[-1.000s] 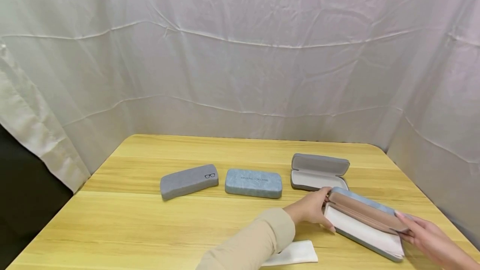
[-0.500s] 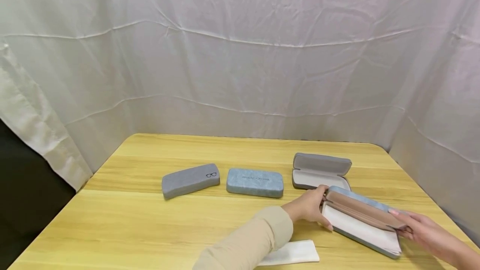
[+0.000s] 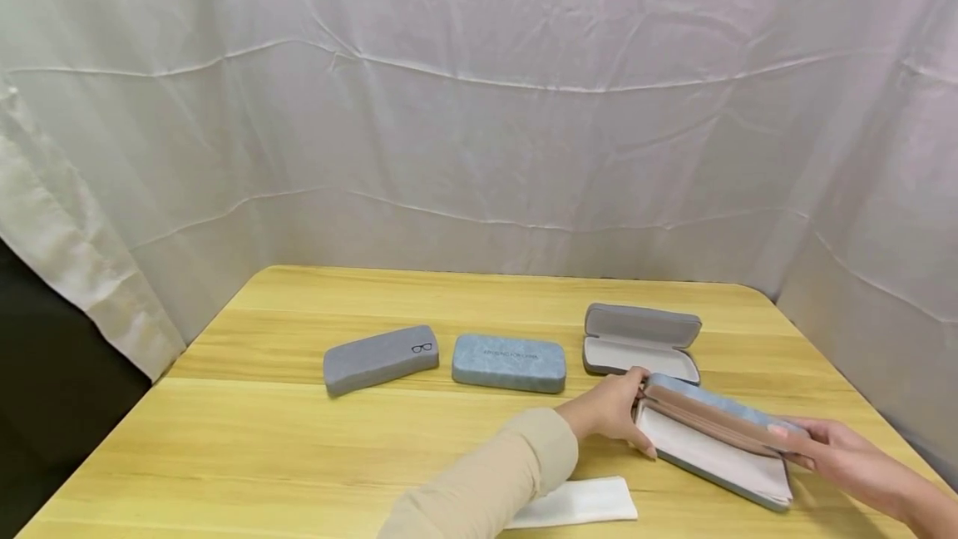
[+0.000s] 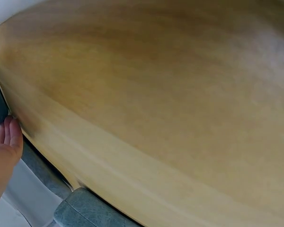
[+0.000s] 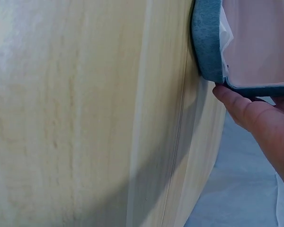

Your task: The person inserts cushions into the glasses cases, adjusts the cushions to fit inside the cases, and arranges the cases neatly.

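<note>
A blue glasses case (image 3: 718, 398) with a pinkish-brown lining stands half open at the front right. A white cloth (image 3: 711, 443) lies in its base. My left hand (image 3: 609, 408) grips the case's left end, thumb at the front and fingers behind. At the other end, my right hand (image 3: 834, 449) pinches the lid, its thumb over the lid's front edge. From the right wrist view, the right hand (image 5: 262, 116) is under the end of the case (image 5: 207, 45), with the pink lining showing. The left wrist view catches the left fingers at the far-left edge.
A grey glasses case (image 3: 642, 326) stands open just behind. Further left lie a shut blue case (image 3: 509, 364) and a shut grey case (image 3: 382, 360) with a glasses print. Another white cloth (image 3: 584, 502) lies folded beside the left sleeve (image 3: 494, 472). Pale curtains surround the wooden table (image 3: 247, 447).
Both hands and the open blue case have shifted slightly to the left. The lid has tipped down a little over the cloth, with the right thumb moving along with it.
</note>
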`<state>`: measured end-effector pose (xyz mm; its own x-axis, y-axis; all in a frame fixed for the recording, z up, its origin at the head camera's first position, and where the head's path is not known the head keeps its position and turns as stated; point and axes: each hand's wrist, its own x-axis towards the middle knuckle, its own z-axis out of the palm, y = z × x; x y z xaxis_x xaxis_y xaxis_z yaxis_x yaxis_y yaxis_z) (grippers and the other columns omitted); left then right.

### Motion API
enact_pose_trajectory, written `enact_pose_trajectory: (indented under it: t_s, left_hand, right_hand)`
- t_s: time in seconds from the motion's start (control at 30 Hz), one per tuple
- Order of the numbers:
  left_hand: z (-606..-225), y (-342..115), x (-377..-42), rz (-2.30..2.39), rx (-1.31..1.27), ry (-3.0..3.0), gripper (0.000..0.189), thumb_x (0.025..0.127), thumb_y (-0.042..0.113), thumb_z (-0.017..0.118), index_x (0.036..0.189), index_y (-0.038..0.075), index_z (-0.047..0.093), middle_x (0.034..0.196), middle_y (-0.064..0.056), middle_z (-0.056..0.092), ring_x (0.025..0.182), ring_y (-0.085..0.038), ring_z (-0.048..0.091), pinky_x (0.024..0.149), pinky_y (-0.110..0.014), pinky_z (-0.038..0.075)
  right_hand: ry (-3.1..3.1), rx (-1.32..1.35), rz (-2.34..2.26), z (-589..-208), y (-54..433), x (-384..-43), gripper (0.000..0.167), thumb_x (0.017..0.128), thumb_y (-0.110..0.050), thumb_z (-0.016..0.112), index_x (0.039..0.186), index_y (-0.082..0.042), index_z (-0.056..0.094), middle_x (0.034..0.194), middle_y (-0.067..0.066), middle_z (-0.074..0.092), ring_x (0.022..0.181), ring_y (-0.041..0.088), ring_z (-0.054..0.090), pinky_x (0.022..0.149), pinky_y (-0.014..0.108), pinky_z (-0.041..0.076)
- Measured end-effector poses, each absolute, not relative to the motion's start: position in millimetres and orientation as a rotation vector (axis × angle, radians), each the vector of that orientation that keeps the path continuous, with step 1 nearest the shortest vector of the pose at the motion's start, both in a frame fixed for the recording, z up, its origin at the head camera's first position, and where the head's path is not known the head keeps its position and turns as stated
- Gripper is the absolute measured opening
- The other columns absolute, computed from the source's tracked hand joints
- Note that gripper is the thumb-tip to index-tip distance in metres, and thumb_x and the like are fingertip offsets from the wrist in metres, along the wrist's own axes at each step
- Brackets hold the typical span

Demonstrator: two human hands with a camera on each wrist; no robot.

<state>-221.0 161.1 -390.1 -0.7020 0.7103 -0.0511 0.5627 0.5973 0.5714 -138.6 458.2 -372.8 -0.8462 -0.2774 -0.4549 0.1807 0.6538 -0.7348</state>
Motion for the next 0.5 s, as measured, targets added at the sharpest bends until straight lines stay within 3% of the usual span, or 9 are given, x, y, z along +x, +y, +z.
enact_pose_trajectory:
  t_s: [0.1, 0.2, 0.27, 0.33, 0.43, 0.5]
  left_hand:
    - [-389, 161, -221, 0.739, 1.055, 2.569, 0.093, 0.066, 0.036, 0.083, 0.14, 0.014, 0.031, 0.129, 0.003, 0.053, 0.116, -0.002, 0.051, 0.092, -0.013, 0.042]
    - [-389, 161, -220, 0.717, 1.063, 2.575, 0.093, 0.066, 0.037, 0.082, 0.139, 0.014, 0.031, 0.131, 0.001, 0.052, 0.118, -0.003, 0.05, 0.093, -0.013, 0.042]
    - [-389, 161, -220, 0.714, 1.064, 2.576, 0.093, 0.065, 0.037, 0.083, 0.139, 0.014, 0.031, 0.13, 0.002, 0.053, 0.117, -0.003, 0.05, 0.092, -0.013, 0.042]
    - [-389, 161, -220, 0.714, 1.066, 2.576, 0.092, 0.065, 0.036, 0.083, 0.138, 0.015, 0.032, 0.127, 0.002, 0.054, 0.115, -0.003, 0.052, 0.091, -0.013, 0.042]
    - [-388, 162, -221, 0.721, 1.067, 2.574, 0.09, 0.065, 0.035, 0.083, 0.137, 0.016, 0.034, 0.122, 0.004, 0.056, 0.11, -0.002, 0.053, 0.088, -0.012, 0.043]
    - [-388, 162, -222, 0.724, 1.071, 2.57, 0.089, 0.065, 0.035, 0.083, 0.137, 0.017, 0.034, 0.12, 0.004, 0.057, 0.108, -0.001, 0.053, 0.087, -0.012, 0.043]
  right_hand:
    - [2.395, -0.068, -1.07, -372, 454, -136, 0.071, 0.103, -0.035, 0.022, 0.133, 0.028, 0.006, 0.138, 0.046, 0.019, 0.121, 0.048, 0.043, 0.089, 0.043, 0.049]
    - [2.429, -0.056, -1.083, -374, 452, -133, 0.07, 0.103, -0.034, 0.025, 0.135, 0.025, 0.009, 0.139, 0.043, 0.023, 0.115, 0.009, 0.053, 0.083, 0.031, 0.052]
    - [2.454, -0.056, -1.103, -376, 452, -131, 0.067, 0.102, -0.033, 0.028, 0.137, 0.022, 0.013, 0.139, 0.04, 0.027, 0.104, -0.013, 0.046, 0.078, 0.022, 0.05]
    - [2.478, -0.058, -1.122, -379, 451, -129, 0.064, 0.102, -0.033, 0.031, 0.139, 0.017, 0.018, 0.138, 0.034, 0.036, 0.095, -0.025, 0.038, 0.074, 0.015, 0.046]
    - [2.51, -0.072, -1.159, -383, 450, -127, 0.057, 0.101, -0.03, 0.035, 0.14, 0.011, 0.027, 0.132, 0.003, 0.05, 0.096, -0.024, 0.039, 0.074, 0.013, 0.045]
    - [2.51, -0.084, -1.203, -385, 449, -126, 0.052, 0.101, -0.028, 0.036, 0.14, 0.006, 0.032, 0.123, -0.021, 0.049, 0.098, -0.023, 0.04, 0.075, 0.012, 0.045]
